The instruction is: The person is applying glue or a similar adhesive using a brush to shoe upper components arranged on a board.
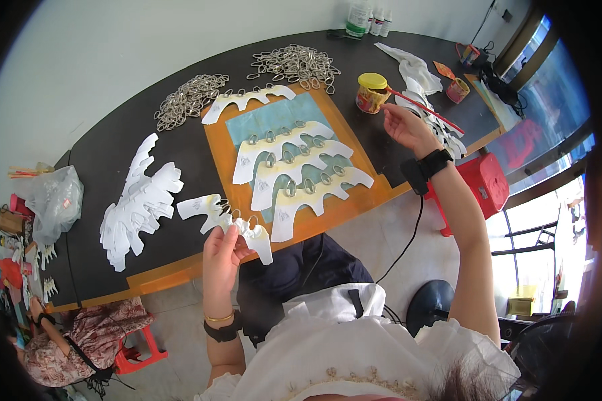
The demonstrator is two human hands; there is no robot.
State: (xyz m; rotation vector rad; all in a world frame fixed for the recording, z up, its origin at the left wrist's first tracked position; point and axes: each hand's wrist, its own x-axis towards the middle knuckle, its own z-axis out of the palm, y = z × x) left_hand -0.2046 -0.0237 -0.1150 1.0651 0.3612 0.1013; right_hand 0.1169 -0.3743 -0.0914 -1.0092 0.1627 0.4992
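Note:
In my left hand point(222, 259) a white scalloped paper-like strip point(255, 242) is pinched between thumb and fingers; thin metal rings stand along its edge. My right hand point(408, 128) is raised beside a yellow-lidded can point(372, 95), its fingers curled together. What those fingers hold, if anything, is hidden. A long red stick point(429, 112) runs from beside the can past the back of that hand. Ahead of me, similar scalloped strips point(299, 204) with rings lie in rows on a light blue sheet point(247, 127) over an orange board point(361, 164).
Heaps of metal rings point(190, 101) lie at the far side of the dark table point(114, 157). White cut-outs point(137, 217) are piled left. A white cloth point(415, 70) and small tub point(457, 91) sit far right. A red stool point(478, 187) stands right; another person's arm point(55, 331) shows left.

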